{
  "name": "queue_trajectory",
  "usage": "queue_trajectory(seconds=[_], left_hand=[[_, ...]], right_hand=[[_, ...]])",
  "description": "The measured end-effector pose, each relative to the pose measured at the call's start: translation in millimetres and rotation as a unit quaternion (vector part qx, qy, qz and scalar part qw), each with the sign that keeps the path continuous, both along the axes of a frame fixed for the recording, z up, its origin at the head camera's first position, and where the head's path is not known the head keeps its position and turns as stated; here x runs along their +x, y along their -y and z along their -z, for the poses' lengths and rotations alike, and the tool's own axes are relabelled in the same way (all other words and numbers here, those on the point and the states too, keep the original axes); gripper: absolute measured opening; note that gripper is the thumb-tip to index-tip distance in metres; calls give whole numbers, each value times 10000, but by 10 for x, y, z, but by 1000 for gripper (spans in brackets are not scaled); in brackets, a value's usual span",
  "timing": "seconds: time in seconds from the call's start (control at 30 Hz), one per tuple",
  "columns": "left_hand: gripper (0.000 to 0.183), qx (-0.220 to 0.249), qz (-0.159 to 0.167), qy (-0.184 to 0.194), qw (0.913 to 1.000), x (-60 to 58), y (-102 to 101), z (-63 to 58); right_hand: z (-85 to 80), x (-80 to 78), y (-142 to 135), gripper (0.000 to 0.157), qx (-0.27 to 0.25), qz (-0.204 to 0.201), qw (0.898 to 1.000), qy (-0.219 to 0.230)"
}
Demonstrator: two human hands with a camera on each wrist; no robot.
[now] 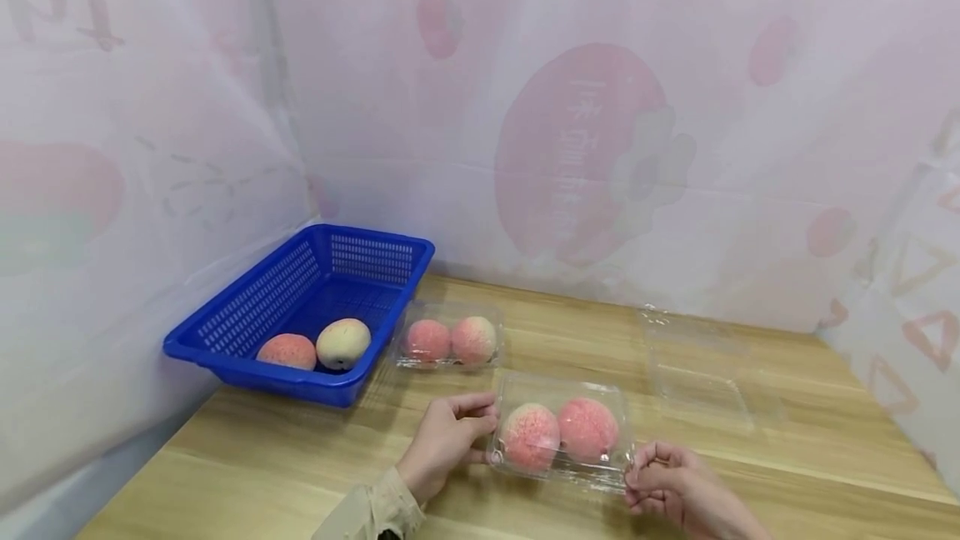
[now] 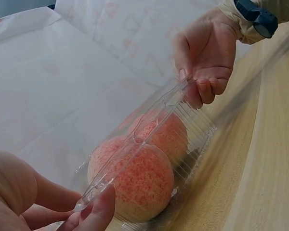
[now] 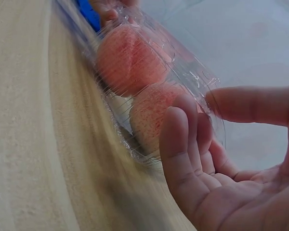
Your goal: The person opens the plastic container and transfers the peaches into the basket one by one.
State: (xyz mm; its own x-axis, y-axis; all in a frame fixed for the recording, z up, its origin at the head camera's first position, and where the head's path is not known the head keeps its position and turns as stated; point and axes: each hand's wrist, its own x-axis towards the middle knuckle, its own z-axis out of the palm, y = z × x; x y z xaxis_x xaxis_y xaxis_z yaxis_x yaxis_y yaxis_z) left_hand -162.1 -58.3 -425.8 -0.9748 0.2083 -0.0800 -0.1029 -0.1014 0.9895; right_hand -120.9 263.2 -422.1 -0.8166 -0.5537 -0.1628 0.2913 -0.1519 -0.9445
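A clear plastic clamshell box [image 1: 558, 390] with two pink peaches [image 1: 588, 429] inside is held between both hands, its lid down over the fruit. At its left end, my left hand [image 1: 448, 442] pinches the rim between thumb and fingers. The right hand [image 1: 678, 482] grips the opposite front corner, thumb on the lid edge and fingers beneath, as the right wrist view shows. In the left wrist view the box [image 2: 192, 139] is tilted close over the wooden table, with its ribbed side facing the camera.
Behind the left hand sits a second clear box [image 1: 450, 311] with two peaches. A blue basket [image 1: 300, 386] at left holds a pink peach [image 1: 287, 351] and a pale one [image 1: 343, 343]. To the right lies an open clear box [image 1: 701, 369]. Printed sheeting [image 1: 465, 148] walls the wooden table [image 1: 300, 448].
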Motion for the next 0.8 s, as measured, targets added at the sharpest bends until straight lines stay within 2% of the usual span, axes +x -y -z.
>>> queue_trajectory(seconds=[0.27,0.6,0.8], left_hand=[[39,-57,-51,36,10000,28,1,25],[37,-81,-94,-14,9999,-11,-3,-38],[37,-68,-104,-44,9999,-5,-5,-14]], right_hand=[[68,16,23,9,-82,169,9993,330],[45,-21,31,12,-151,171,9993,279],[54,6,47,12,-175,314,9989,314]])
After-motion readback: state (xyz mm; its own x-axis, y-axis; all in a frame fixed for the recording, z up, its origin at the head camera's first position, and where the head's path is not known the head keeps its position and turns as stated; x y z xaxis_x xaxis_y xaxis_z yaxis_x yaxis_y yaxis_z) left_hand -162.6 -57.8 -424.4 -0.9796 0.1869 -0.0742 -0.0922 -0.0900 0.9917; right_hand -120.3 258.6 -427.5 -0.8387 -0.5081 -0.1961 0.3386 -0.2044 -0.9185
